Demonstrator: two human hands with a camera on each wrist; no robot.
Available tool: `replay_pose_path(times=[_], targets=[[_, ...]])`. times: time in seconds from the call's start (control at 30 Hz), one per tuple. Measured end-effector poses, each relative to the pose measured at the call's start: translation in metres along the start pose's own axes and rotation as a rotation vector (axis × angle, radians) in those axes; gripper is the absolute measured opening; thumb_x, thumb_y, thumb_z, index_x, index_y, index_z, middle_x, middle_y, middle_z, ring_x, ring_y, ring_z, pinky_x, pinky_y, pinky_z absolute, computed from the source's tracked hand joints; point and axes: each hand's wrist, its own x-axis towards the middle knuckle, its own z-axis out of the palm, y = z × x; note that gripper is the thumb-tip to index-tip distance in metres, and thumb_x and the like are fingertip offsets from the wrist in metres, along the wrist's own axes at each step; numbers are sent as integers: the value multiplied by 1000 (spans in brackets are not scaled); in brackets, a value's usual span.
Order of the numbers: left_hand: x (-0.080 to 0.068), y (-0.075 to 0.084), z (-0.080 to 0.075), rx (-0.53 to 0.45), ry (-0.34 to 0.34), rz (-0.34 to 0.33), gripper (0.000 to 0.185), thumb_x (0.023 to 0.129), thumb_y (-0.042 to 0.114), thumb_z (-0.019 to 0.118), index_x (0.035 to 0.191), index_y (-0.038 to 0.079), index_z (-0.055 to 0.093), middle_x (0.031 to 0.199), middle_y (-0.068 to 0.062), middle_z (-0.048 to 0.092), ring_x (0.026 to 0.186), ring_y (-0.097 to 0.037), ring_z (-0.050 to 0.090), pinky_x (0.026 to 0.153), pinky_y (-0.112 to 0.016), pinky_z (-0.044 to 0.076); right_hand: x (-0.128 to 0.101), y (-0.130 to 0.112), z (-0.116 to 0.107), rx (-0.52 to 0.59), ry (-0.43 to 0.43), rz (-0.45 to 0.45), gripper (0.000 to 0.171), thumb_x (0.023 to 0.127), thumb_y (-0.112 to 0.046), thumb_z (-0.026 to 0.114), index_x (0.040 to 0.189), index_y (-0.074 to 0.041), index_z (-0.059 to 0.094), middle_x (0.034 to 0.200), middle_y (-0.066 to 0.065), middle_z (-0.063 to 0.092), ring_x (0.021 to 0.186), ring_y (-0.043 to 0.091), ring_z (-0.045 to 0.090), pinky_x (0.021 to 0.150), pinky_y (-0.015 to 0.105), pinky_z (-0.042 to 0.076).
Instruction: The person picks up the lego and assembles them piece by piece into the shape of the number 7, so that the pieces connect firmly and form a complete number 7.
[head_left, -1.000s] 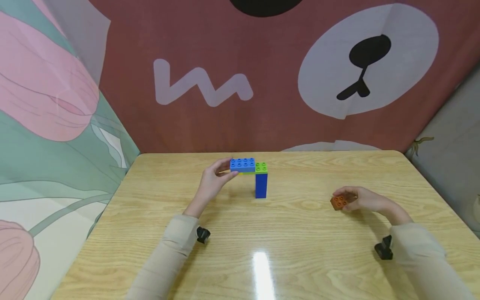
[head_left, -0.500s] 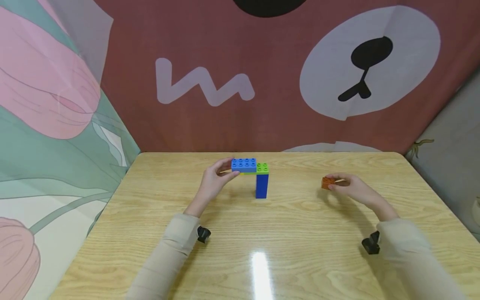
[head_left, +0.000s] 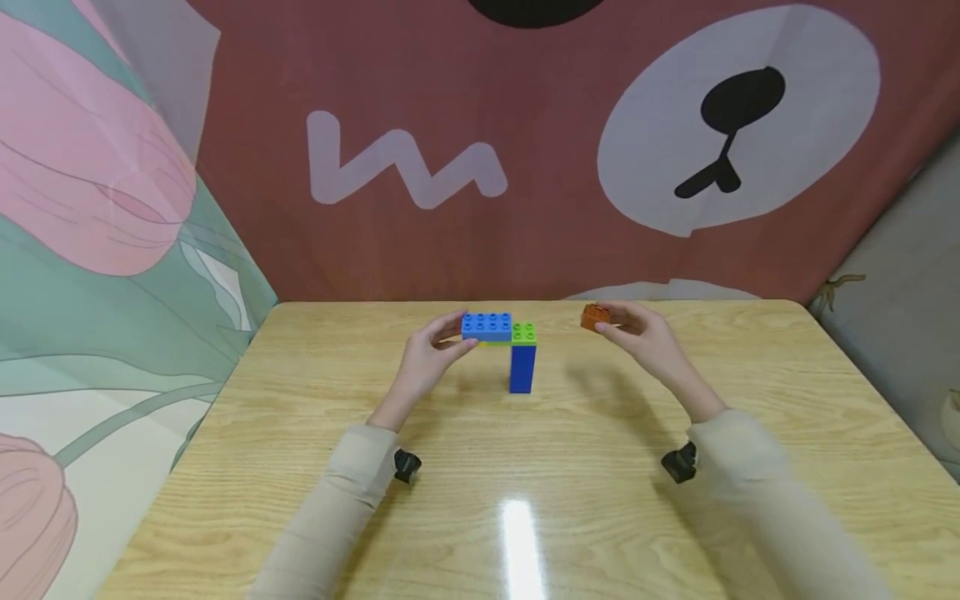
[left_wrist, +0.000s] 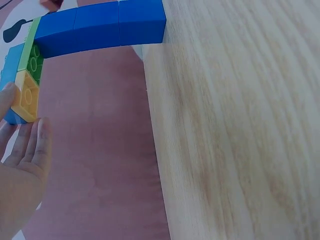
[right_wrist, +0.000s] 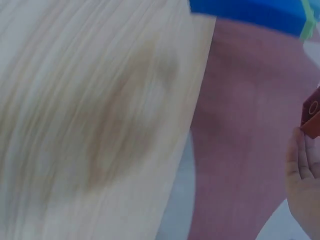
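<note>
Two hands work: the left hand (head_left: 429, 358) pinches the standing brick structure's (head_left: 501, 332) overhanging end; the right hand (head_left: 637, 333) grips an orange brick (head_left: 595, 315) beside it, not yet attached.

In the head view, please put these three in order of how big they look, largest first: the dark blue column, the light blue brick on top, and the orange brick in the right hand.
1. Dark blue column and light blue brick: these look about alike, so no ranking between them.
2. Orange brick: clearly the smallest, though the right hand hides part of it.
</note>
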Motion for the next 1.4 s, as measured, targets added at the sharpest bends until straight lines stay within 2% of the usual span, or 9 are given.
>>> replay_pose_path(times=[0.13,0.23,0.33,0.47,0.8,1.17,1.3,1.33,1.4], targets=[[0,2,0,0,2,0,50,88,17,69,136,13,54,130,-11,61,122,-24,58,98,-37,53,6,-16,15,32,-7,-49,46,94,-27,61,135,-9,52,125,16,59,95,-7,55,79,11,50],[0,2,-1,-6,2,-6,50,88,17,69,136,14,54,131,-11,61,122,-24,58,98,-37,52,10,-24,26,52,-11,-69,43,94,-25,61,134,-10,54,126,14,58,102,1,56,86,15,50],[0,2,-1,-8,0,-8,51,88,18,69,136,14,54,131,-10,61,122,-23,57,98,-37,52,14,-31,36,65,-20,-84,41,94,-23,62,133,-11,55,127,12,58,111,15,57,96,28,51],[0,1,-2,-11,1,-2,51,88,18,69,136,14,54,131,-11,61,122,-24,58,98,-37,52,18,-36,48,74,-51,-104,40,93,-19,63,131,-8,56,127,15,58,116,28,55,100,44,49],[-1,4,-3,-19,-4,-10,50,89,17,68,136,13,53,132,-13,59,123,-25,57,99,-37,52,22,-47,66,94,-64,-124,42,91,-17,65,131,-6,57,126,14,59,118,27,54,101,45,48],[-1,0,-1,-3,-23,20,50,89,17,67,137,13,52,133,-12,59,123,-25,57,96,-36,54,21,-45,71,72,-74,-147,40,92,-16,64,130,-6,57,127,14,56,118,29,54,101,49,48],[-2,1,1,50,-2,82,55,88,18,69,139,9,49,136,-13,56,126,-28,54,102,-42,49,21,-45,71,79,-81,-147,41,92,-16,64,130,-5,56,128,15,56,118,30,54,101,50,48],[-2,1,2,94,13,121,57,87,19,70,139,8,49,137,-14,55,127,-29,52,104,-44,47,21,-45,70,80,-82,-147,40,92,-16,64,130,-5,57,128,15,56,118,30,54,101,50,48],[-3,2,6,226,56,245,58,86,19,72,137,5,49,138,-16,52,128,-33,49,107,-47,43,22,-45,70,82,-83,-150,40,91,-16,64,130,-6,57,128,15,56,119,30,54,101,50,48]])
